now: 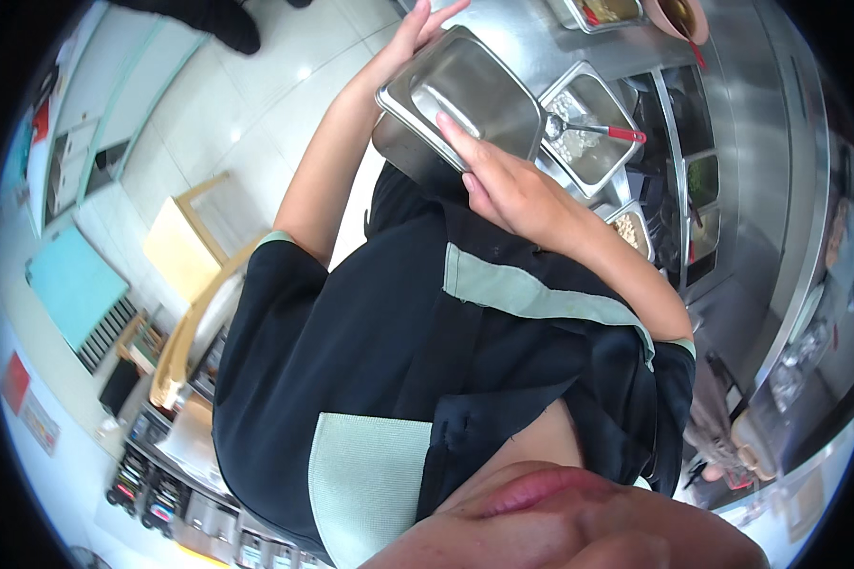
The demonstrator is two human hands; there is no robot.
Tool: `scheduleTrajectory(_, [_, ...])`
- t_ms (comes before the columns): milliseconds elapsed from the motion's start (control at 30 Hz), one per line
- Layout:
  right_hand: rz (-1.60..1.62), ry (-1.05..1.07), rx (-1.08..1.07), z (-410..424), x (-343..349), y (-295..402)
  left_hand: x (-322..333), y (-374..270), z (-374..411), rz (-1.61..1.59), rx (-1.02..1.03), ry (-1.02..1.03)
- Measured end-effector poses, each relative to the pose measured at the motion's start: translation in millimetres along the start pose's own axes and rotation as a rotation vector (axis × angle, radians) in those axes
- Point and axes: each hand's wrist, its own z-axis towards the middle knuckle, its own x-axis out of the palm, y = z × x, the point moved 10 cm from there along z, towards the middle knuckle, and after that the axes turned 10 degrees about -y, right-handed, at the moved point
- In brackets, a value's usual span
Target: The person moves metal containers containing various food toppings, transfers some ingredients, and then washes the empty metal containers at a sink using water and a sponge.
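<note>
A rectangular stainless steel food pan (480, 85) is tilted between my two hands, above my dark apron. My left hand (416, 35) is at its far left side, palm towards the pan and fingers stretched past the rim; part of the hand is hidden behind the pan. My right hand (509, 185) holds the near right side, with the index finger laid over the rim. Shiny reflections show inside the pan. Close by on the right, a second steel pan (608, 167) holds clear, jelly-like or icy pieces (576, 146) and a red-handled ladle (623, 134).
The steel counter (494, 21) runs along the right. It bears a pan of pale chopped pieces (626, 229), a pan with green contents (699, 178), a pink bowl (683, 21) and another food pan (608, 11). Someone's dark-clad leg (235, 28) stands on the tiled floor (270, 78), near a wooden chair (185, 249).
</note>
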Motion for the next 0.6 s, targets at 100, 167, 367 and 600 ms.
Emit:
scheduleTrajectory(100, [-0.121, -0.152, -0.088, -10.8, -25.9, 16.1, 34.8, -34.2, -7.4, 0.095, 0.261, 0.364])
scheduleTrajectory(167, [-0.02, -0.216, -0.053, -22.0, -43.9, 29.0, 49.8, -51.1, -3.3, 0.261, 0.565, 0.567])
scheduleTrajectory(367, [-0.311, -0.377, -0.154, -102.4, -71.6, 110.4, 149.2, -57.0, -33.9, 0.074, 0.239, 0.696])
scheduleTrajectory(600, [-0.66, -0.625, 0.194, -227.0, -11.9, 191.2, 317.2, 38.3, -193.4, -0.008, -0.303, 0.941])
